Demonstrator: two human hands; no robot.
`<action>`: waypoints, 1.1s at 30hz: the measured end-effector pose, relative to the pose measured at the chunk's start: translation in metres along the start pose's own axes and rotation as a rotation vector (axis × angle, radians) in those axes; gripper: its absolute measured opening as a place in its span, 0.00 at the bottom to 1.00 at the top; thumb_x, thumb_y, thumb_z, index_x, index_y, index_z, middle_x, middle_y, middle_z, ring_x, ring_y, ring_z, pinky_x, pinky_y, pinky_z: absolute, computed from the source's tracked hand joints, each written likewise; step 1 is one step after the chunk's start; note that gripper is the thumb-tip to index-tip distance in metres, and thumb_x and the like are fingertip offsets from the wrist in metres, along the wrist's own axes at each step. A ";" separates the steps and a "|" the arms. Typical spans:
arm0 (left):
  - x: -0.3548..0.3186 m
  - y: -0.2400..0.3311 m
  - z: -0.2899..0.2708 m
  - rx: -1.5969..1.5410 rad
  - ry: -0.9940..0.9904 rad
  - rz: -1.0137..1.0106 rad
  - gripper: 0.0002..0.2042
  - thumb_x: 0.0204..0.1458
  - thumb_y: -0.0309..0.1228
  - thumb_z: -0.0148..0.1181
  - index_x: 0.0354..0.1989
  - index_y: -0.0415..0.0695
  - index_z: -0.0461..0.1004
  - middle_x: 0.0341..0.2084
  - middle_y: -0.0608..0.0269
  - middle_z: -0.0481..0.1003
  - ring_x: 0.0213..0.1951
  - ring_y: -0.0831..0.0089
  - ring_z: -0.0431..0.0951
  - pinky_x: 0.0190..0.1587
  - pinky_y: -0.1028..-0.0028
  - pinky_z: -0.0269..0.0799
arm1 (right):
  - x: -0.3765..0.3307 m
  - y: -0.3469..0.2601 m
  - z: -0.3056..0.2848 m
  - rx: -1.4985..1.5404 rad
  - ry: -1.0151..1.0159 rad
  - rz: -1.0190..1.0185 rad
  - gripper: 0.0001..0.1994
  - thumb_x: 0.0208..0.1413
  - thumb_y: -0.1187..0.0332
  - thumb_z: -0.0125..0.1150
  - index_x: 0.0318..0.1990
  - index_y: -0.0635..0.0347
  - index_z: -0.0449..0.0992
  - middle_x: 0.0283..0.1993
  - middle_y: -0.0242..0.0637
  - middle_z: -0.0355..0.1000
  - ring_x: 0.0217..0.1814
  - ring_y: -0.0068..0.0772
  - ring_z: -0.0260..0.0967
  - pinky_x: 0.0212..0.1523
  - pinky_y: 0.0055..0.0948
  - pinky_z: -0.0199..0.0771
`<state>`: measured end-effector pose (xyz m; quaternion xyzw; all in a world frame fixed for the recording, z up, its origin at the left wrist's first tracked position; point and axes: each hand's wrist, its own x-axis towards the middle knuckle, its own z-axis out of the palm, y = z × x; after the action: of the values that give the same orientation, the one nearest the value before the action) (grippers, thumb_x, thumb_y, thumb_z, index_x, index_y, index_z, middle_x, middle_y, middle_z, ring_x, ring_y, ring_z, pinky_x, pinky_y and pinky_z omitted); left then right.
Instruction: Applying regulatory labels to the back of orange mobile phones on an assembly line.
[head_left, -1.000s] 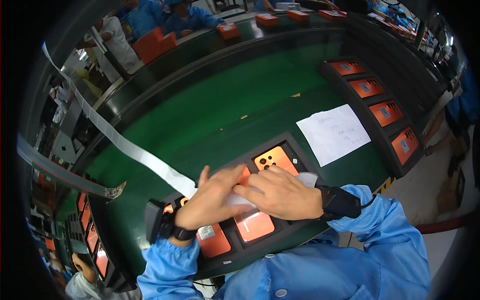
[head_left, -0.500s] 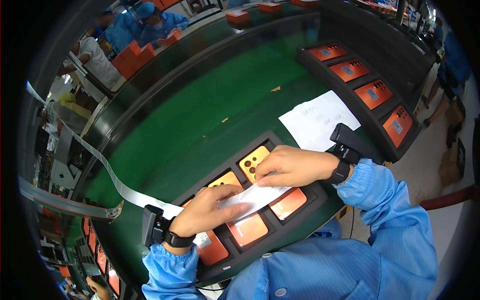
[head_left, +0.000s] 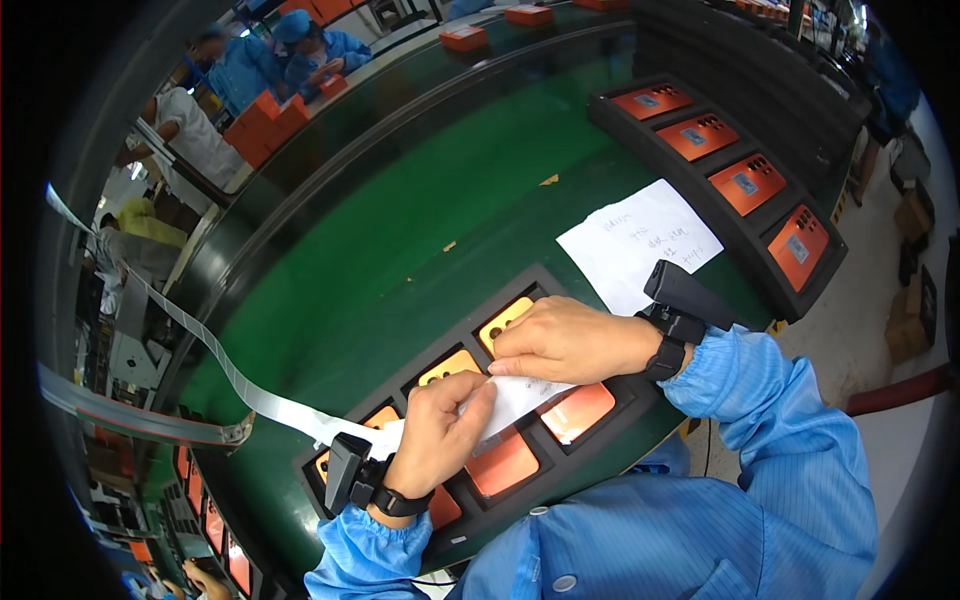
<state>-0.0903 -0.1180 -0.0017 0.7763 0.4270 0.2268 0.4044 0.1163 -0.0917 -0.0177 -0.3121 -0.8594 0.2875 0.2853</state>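
A long strip of white labels (head_left: 518, 398) runs in from the left and passes across a black tray (head_left: 540, 276). My left hand (head_left: 437, 425) is closed on the strip, thumb against bent fingers. My right hand (head_left: 575, 342) pinches the strip's upper edge, thumb and fingers pressed together. Beneath both hands the tray holds several orange phones in recesses. One phone (head_left: 503, 464) lies partly under the strip, and another phone (head_left: 580, 414) is to its right. A yellow-orange phone (head_left: 502, 320) with round camera lenses shows beside my right fingers. My fingertips are partly hidden.
The tray rests on a green work surface (head_left: 400, 240). A handwritten white sheet (head_left: 640, 240) lies beyond my right wrist. Another black tray (head_left: 745, 228) with several orange phones stands at the right. Orange boxes (head_left: 265, 125) and co-workers in blue are across the line.
My left hand has moved right along the strip, closer to my right hand, and its fingers have curled more. My right hand has shifted slightly left and down, still pinching the strip.
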 end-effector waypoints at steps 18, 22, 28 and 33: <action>-0.024 0.008 0.001 0.041 0.353 0.193 0.06 0.51 0.25 0.56 0.30 0.35 0.76 0.16 0.60 0.72 0.17 0.73 0.66 0.25 0.75 0.61 | 0.011 0.011 0.023 0.396 0.172 0.143 0.15 0.59 0.63 0.50 0.25 0.65 0.70 0.16 0.37 0.60 0.19 0.25 0.56 0.23 0.28 0.60; -0.040 0.009 -0.012 0.115 -0.007 0.127 0.07 0.50 0.28 0.56 0.33 0.36 0.75 0.20 0.56 0.74 0.21 0.63 0.73 0.29 0.69 0.66 | 0.013 0.016 0.005 0.243 0.267 0.220 0.17 0.59 0.62 0.50 0.22 0.65 0.66 0.15 0.34 0.57 0.19 0.20 0.52 0.21 0.28 0.56; -0.064 0.018 -0.022 0.190 -0.266 0.081 0.42 0.47 0.48 0.60 0.60 0.29 0.50 0.49 0.36 0.65 0.52 0.50 0.67 0.53 0.66 0.64 | 0.031 -0.041 -0.035 -0.007 0.259 -0.121 0.16 0.57 0.63 0.51 0.20 0.63 0.65 0.15 0.44 0.60 0.17 0.44 0.61 0.20 0.36 0.60; -0.060 0.067 -0.068 -0.302 -0.065 0.038 0.26 0.53 0.34 0.58 0.55 0.31 0.61 0.43 0.56 0.71 0.45 0.74 0.71 0.46 0.73 0.69 | 0.063 -0.113 -0.053 -0.418 0.222 -0.542 0.13 0.55 0.64 0.53 0.23 0.59 0.64 0.15 0.39 0.64 0.18 0.46 0.66 0.18 0.39 0.65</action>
<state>-0.1375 -0.1597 0.0913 0.7216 0.3599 0.2706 0.5259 0.0693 -0.1027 0.1134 -0.1535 -0.9149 -0.0161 0.3730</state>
